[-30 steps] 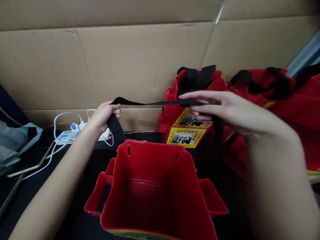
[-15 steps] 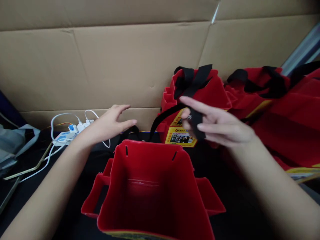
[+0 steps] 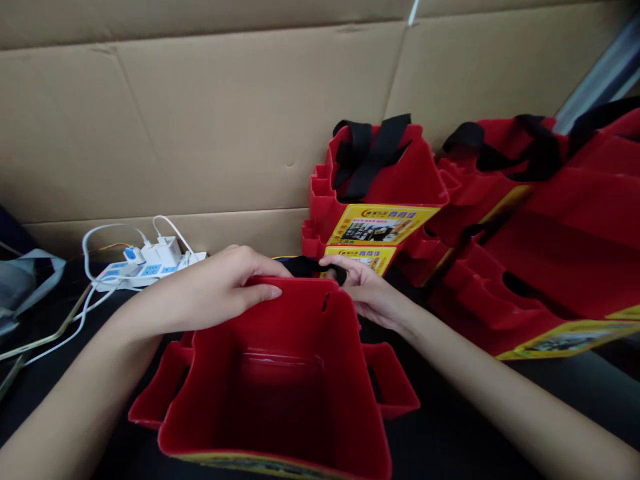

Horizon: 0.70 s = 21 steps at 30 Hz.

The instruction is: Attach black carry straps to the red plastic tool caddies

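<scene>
A red plastic box [image 3: 295,320] with side pockets stands mouth-up in front of me, with nothing visible inside it. My left hand [image 3: 240,287] grips its back wall, thumb on the inner face and fingers hidden behind. Just behind the box's back right corner, my right hand [image 3: 367,290] has its fingers closed on a black strap [image 3: 340,275]. A narrow slot [image 3: 326,302] shows in the back wall near that hand. The left part of the wall is covered by my left hand.
More red boxes [image 3: 385,173] with black straps and yellow labels stand stacked at the back and right. A white power strip [image 3: 155,269] with plugs and cables lies at the left. Cardboard [image 3: 225,133] forms the wall behind the black surface.
My left hand has come down from above onto the box's back wall. My right hand has lowered the black strap behind the back right corner. The box sits slightly further left in view.
</scene>
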{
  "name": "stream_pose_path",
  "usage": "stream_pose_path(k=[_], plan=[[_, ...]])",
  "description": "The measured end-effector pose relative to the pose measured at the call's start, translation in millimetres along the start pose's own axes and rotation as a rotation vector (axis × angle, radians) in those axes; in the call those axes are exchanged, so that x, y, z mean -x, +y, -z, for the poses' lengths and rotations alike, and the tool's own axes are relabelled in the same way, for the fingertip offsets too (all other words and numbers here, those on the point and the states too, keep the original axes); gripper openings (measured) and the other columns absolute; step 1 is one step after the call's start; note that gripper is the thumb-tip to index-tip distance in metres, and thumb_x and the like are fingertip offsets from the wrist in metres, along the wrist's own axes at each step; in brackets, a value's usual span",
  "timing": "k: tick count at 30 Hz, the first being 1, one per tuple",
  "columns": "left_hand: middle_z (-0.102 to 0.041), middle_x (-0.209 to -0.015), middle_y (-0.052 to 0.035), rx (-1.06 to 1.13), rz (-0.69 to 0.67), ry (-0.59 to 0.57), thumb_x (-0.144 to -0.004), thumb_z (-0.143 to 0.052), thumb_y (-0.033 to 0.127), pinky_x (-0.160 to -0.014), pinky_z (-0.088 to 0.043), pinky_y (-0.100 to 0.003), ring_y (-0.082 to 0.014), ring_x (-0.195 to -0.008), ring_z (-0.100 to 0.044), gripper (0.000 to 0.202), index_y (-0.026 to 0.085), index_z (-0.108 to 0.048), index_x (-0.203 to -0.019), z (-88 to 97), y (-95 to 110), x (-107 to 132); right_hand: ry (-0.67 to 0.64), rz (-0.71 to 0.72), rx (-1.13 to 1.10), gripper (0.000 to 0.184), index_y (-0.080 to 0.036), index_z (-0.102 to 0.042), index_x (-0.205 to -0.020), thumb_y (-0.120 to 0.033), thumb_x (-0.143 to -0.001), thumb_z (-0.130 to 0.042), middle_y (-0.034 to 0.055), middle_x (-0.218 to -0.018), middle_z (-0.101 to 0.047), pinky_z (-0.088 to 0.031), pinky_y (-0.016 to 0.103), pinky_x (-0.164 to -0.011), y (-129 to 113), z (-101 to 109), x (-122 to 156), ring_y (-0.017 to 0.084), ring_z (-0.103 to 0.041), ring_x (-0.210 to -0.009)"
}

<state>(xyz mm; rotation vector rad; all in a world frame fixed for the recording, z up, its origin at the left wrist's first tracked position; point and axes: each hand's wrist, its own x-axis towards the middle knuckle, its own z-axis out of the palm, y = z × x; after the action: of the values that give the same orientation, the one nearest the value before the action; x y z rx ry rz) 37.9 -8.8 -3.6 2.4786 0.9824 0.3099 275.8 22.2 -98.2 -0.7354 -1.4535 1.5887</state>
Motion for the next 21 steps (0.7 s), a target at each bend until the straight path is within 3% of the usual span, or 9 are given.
stream_pose_path(k=[9, 16, 21], plan=[[-0.067, -0.092, 0.0064, -0.023, 0.016, -0.023, -0.087, -0.043, 0.025, -0.065, -0.042, -0.017, -0.0097, -0.076, -0.059, 0.022, 0.025, -0.063, -0.094, -1.8, -0.4, 0.5, -0.085, 0.003, -0.047, 0.031, -0.016, -0.053, -0.092, -0.011, -0.066, -0.068, -0.0130, -0.040, -0.047, -0.034, 0.009, -0.034, 3.1, -5.9, 0.5, 0.001, -0.041, -0.030], [-0.067, -0.093, 0.0065, -0.042, 0.020, -0.022, -0.087, -0.043, 0.026, -0.066, -0.043, -0.017, -0.0101, -0.077, -0.059, 0.021, 0.025, -0.063, -0.091, -0.1, -1.0, -0.8, -0.069, -0.092, -0.051, 0.036, -0.011, -0.057, -0.095, -0.011, -0.062, -0.071, -0.0029, -0.060, -0.065, -0.045, 0.012, -0.044, 9.3, 1.8, -2.4, 0.005, -0.058, -0.047], [-0.067, -0.092, 0.0062, -0.044, 0.006, -0.003, -0.087, -0.043, 0.024, -0.064, -0.042, -0.017, -0.0096, -0.075, -0.059, 0.021, 0.025, -0.063, -0.094, -1.1, 0.9, -0.3, -0.099, -0.036, 0.000, 0.027, -0.013, -0.058, -0.090, -0.010, -0.065, -0.069, -0.0089, -0.045, -0.054, -0.038, 0.009, -0.036, 6.6, -1.0, -4.4, 0.002, -0.048, -0.035]])
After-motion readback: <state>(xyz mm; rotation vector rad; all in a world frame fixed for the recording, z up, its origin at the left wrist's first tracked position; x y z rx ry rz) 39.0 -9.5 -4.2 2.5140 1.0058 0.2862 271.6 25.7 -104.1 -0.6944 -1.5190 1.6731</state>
